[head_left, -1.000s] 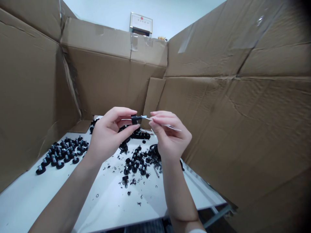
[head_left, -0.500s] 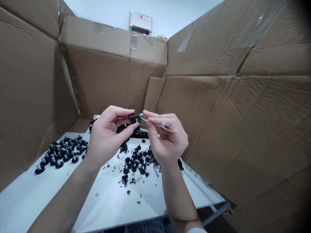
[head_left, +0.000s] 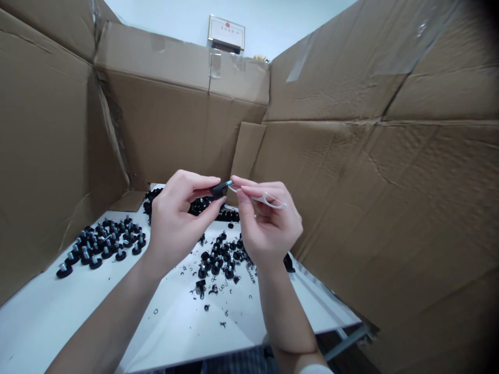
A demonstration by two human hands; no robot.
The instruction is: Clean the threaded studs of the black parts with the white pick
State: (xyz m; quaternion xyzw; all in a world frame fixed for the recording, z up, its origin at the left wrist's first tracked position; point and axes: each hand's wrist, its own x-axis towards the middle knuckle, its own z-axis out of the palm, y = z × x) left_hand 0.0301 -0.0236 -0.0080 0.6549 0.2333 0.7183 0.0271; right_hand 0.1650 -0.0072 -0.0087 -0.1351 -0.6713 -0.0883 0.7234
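My left hand [head_left: 177,221] pinches a small black part with a metal tip [head_left: 220,188] between thumb and fingers, held up over the white table [head_left: 47,317]. My right hand [head_left: 268,226] is closed on a thin white plastic tool [head_left: 268,200], its tip touching the metal end of the black part. Below the hands, several loose black parts [head_left: 220,259] and small black rings lie scattered on the table.
A group of black parts with metal studs [head_left: 103,244] stands at the left of the table. More black parts [head_left: 202,208] are heaped at the back. Tall cardboard walls [head_left: 370,182] enclose the table on the left, back and right.
Both hands have shifted slightly. The black part has tilted so its metal tip points up to the right, and my right hand has turned the white tool, its looped end now showing.
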